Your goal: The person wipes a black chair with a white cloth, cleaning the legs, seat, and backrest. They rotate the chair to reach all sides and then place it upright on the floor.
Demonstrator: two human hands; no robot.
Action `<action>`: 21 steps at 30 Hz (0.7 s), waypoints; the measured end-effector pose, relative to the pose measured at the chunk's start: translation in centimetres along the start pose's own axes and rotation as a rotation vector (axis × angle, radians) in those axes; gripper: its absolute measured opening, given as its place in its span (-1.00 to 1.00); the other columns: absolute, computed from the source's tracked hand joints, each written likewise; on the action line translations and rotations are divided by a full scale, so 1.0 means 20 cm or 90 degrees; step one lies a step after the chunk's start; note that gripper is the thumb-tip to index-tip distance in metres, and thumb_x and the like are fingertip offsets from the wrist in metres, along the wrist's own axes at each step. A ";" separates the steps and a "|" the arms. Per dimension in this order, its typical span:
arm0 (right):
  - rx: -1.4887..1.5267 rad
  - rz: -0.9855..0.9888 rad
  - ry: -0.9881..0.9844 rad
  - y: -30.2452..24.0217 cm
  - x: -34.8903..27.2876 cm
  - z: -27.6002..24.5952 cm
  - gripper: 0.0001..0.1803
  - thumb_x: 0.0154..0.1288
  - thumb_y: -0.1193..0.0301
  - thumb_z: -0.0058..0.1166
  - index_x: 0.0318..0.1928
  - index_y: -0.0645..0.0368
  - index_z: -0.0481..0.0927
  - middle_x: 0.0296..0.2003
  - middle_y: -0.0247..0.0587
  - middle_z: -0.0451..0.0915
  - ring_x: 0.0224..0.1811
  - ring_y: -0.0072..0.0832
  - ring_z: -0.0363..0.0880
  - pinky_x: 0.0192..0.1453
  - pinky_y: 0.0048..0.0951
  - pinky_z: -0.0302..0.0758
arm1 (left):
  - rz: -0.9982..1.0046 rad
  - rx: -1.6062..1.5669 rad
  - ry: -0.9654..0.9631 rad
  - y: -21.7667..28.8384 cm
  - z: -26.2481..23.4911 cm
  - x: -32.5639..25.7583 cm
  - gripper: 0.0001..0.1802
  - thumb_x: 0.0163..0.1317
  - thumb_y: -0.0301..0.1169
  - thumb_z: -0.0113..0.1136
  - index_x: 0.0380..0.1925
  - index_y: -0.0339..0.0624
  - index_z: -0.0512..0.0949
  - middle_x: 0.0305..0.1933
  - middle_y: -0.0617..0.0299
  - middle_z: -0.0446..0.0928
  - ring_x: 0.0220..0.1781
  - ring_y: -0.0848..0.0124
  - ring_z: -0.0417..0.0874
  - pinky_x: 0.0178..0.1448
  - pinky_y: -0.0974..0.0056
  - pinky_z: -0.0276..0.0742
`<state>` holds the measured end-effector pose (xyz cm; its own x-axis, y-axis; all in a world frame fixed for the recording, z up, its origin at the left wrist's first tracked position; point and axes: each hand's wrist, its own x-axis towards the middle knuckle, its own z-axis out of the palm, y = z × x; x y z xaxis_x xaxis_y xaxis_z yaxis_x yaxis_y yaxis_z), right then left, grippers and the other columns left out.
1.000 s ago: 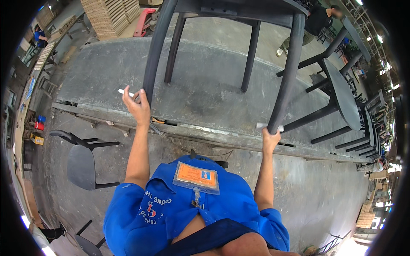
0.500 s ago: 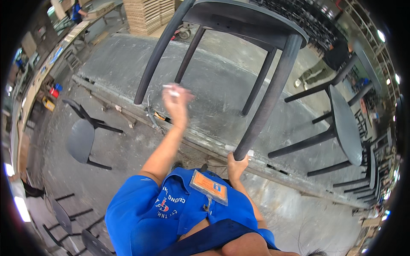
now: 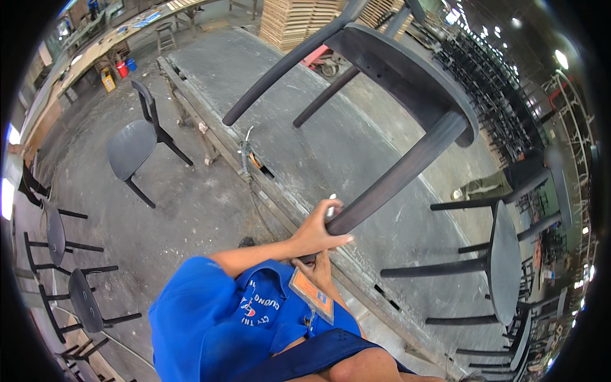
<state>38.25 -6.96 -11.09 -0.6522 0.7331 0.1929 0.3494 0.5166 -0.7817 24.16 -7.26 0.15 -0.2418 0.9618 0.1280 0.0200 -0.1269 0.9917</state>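
Observation:
A dark chair (image 3: 398, 79) stands tilted above the grey worktable, its legs reaching down toward me. At the end of its nearest leg (image 3: 398, 175) is my left hand (image 3: 315, 228), fingers curled around a slim white stick (image 3: 331, 205). The hand's thumb side lies against or very close to the leg end. Just below, my right hand (image 3: 320, 272) is close to my body, partly covered by the left forearm. Its fingers look bent; whatever they hold is hidden.
An air-gun-like tool with a hose (image 3: 245, 153) lies on the edge of the worktable (image 3: 216, 70). Another dark chair (image 3: 503, 261) rests at right. A chair (image 3: 133, 146) stands on the floor at left, with several more lower left. Stacked boards (image 3: 293, 22) and a person (image 3: 496, 181) are farther back.
My left hand has come from between the chair legs to the near leg's end. My right hand has let go of that leg and dropped toward my body. The view has turned.

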 end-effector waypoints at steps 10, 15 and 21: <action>-0.028 0.148 0.434 0.73 0.47 -0.53 -0.35 0.12 0.21 0.33 0.13 0.31 0.41 -0.04 0.14 0.46 0.04 -0.20 0.45 0.19 -0.21 0.36 | 0.046 0.165 0.449 -0.17 -0.56 -0.49 -0.08 -0.34 -0.30 0.62 0.08 -0.16 0.29 0.09 0.11 0.34 0.03 0.34 0.53 -0.06 0.28 0.61; 0.353 0.255 0.341 0.83 0.98 -0.52 -0.68 0.07 0.44 0.33 -0.18 0.29 0.56 -0.40 -0.27 0.55 -0.39 -0.45 0.53 -0.19 -0.44 0.49 | 0.095 0.196 0.518 -0.27 -0.57 -0.51 -0.05 -0.47 -0.34 0.65 0.04 -0.11 0.31 0.09 0.11 0.37 -0.20 0.43 0.56 -0.18 0.34 0.55; 0.461 0.239 0.451 0.75 0.99 -0.46 -0.84 -0.03 0.62 0.20 -0.39 0.25 0.50 -0.49 -0.27 0.50 -0.49 -0.44 0.52 -0.32 -0.44 0.48 | 0.139 0.232 0.491 -0.14 -0.68 -0.42 -0.06 -0.51 -0.27 0.69 -0.04 -0.15 0.33 -0.02 0.09 0.45 -0.25 0.43 0.56 -0.26 0.34 0.54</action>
<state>36.88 19.33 -13.50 0.0322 0.9994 -0.0154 -0.1867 -0.0091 -0.9824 13.00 -18.24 -3.86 -0.7818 0.4763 0.4023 0.4189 -0.0767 0.9048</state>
